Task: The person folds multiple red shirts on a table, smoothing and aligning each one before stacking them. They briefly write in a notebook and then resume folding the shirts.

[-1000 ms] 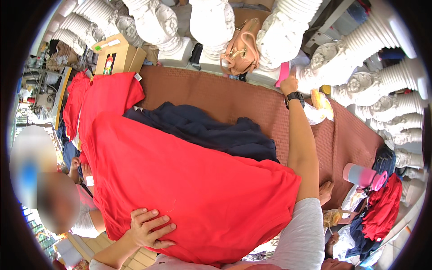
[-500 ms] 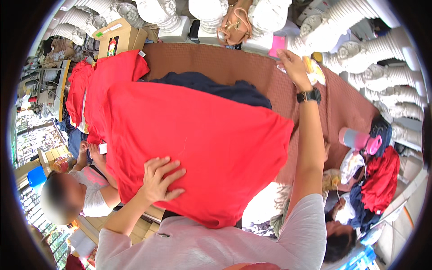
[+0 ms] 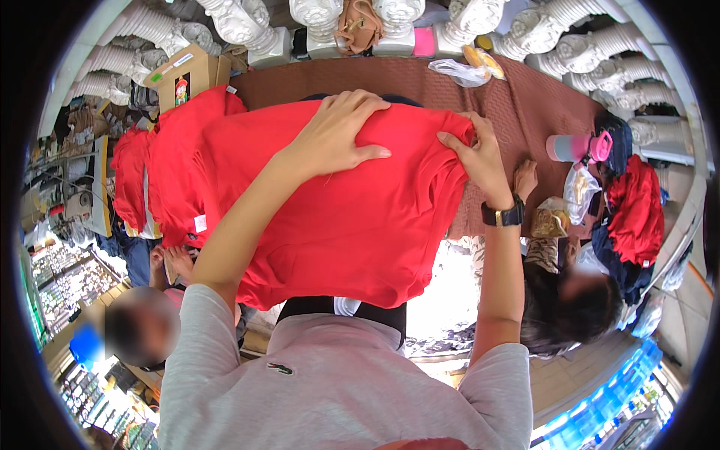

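A large red garment (image 3: 330,217) is spread over the table in front of me, its near edge hanging toward my body. My left hand (image 3: 337,135) lies on its far part with the fingers spread. At the far right corner my right hand (image 3: 480,154), with a dark watch on the wrist, pinches the gathered edge between thumb and fingers. Only a thin strip of a navy garment (image 3: 401,99) shows past the red cloth's far edge; the rest is covered.
A brown cloth (image 3: 525,105) covers the table. More red garments (image 3: 133,180) and a cardboard box (image 3: 191,79) are at left. Farther right stand a pink-lidded bottle (image 3: 577,147) and a red bundle (image 3: 636,210). White balusters (image 3: 315,22) line the back. People sit on both sides.
My right hand has come nearer from the far right and taken hold of the red garment's edge. My left hand has slid to its far part. The garment now covers most of the navy one.
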`<act>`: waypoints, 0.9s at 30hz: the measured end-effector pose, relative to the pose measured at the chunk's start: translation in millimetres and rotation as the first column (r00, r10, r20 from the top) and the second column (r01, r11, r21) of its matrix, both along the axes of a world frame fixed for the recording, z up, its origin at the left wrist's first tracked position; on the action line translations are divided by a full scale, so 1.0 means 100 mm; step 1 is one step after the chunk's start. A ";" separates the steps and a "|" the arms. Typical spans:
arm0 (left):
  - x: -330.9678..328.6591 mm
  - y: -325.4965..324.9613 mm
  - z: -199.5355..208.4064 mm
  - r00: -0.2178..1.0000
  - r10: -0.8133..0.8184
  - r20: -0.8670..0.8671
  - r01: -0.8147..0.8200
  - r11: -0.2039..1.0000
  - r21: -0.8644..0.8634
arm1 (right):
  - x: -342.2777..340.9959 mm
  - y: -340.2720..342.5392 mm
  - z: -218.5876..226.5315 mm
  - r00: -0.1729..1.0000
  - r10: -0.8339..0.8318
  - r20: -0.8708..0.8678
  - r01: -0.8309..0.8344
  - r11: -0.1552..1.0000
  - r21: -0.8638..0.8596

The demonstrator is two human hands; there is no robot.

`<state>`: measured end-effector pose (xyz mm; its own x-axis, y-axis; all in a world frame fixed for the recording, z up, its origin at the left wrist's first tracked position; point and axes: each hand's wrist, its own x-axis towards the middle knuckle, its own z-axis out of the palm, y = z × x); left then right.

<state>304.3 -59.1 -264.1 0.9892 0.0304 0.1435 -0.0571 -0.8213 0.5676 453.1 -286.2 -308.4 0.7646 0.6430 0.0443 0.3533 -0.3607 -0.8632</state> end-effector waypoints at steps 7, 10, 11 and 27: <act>0.01 0.38 -0.13 0.982 0.029 0.187 -0.030 1.000 0.006 | -0.46 -0.09 0.21 0.932 -0.223 0.287 0.211 0.975 0.075; -0.41 0.41 0.03 0.997 0.073 0.033 -0.068 0.988 -0.138 | -0.75 -0.02 0.26 0.803 -0.315 0.507 0.339 0.940 0.047; -0.60 0.34 0.03 0.999 0.047 -0.015 -0.049 0.975 -0.219 | -0.87 0.03 0.31 0.765 -0.321 0.559 0.345 0.936 0.065; -1.67 -0.06 0.19 0.945 0.308 -0.113 -0.322 0.805 -0.498 | -1.24 0.19 -0.31 0.696 -0.250 0.673 0.415 0.905 -0.092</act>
